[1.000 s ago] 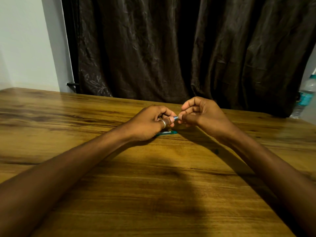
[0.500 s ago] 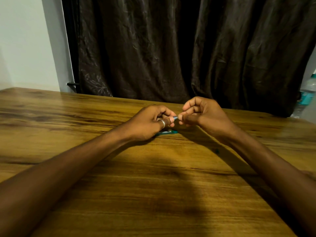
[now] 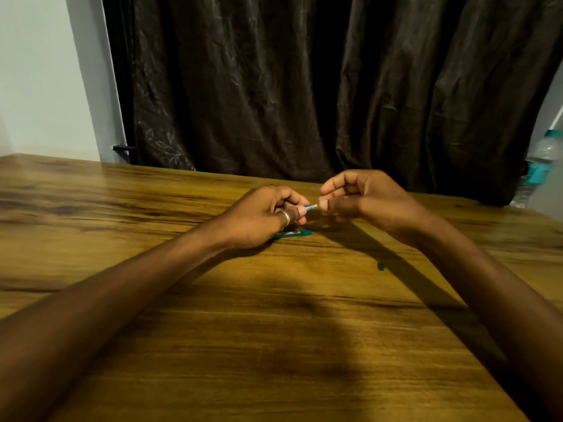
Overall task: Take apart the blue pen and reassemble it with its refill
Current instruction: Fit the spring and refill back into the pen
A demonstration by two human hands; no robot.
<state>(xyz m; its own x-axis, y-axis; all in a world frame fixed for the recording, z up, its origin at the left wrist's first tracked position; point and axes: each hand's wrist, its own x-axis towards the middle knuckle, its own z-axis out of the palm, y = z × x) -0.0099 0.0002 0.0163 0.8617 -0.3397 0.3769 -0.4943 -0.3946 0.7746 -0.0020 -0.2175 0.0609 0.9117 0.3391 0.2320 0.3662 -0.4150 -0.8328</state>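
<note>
My left hand [image 3: 268, 216], with a ring on one finger, grips the blue pen [image 3: 310, 207]. Only a short blue stretch and the pale tip of the pen show between my hands. My right hand [image 3: 362, 199] has its fingers curled, and its thumb and fingertips pinch at the pen's tip. A teal pen part [image 3: 297, 233] lies flat on the wooden table [image 3: 274, 330], partly hidden under my left hand. No refill is visible.
A dark curtain [image 3: 304, 86] hangs behind the table's far edge. A clear plastic bottle [image 3: 539, 166] with a teal label stands at the far right. A small dark speck [image 3: 380, 265] lies on the wood below my right wrist.
My right hand has lifted slightly and its fingers have loosened a little at the pen tip. My left hand and the teal part have stayed in place.
</note>
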